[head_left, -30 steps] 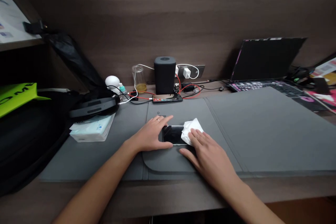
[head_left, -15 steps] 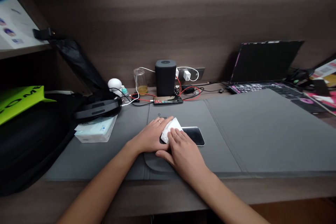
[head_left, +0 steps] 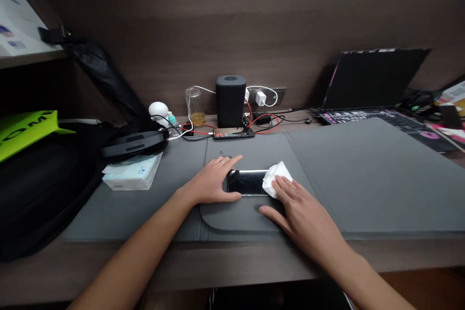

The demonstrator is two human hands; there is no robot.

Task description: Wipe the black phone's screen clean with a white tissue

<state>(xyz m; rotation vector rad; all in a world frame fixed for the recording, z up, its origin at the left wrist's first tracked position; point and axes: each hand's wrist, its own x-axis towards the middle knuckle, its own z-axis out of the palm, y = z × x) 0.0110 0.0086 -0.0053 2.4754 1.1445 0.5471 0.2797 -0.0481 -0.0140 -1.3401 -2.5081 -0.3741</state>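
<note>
A phone (head_left: 247, 182) with a dark, glossy screen lies face up on the grey mat (head_left: 348, 174). My left hand (head_left: 210, 179) holds its left end, thumb along the near edge and forefinger stretched past the far edge. My right hand (head_left: 300, 201) presses a crumpled white tissue (head_left: 278, 177) onto the right end of the screen, fingers together on top and thumb out to the side. The tissue and fingers hide that end of the phone.
Behind the hands are a second phone (head_left: 233, 133), a black speaker (head_left: 231, 101), a glass jar (head_left: 195, 106) and cables. A tissue pack (head_left: 131, 174) lies left under a grey device (head_left: 134, 145). An open laptop (head_left: 376, 80) stands back right.
My right hand and the tissue have moved right across the phone, from its left end to its right end, uncovering the left part of the screen. My left hand stays at the left end.
</note>
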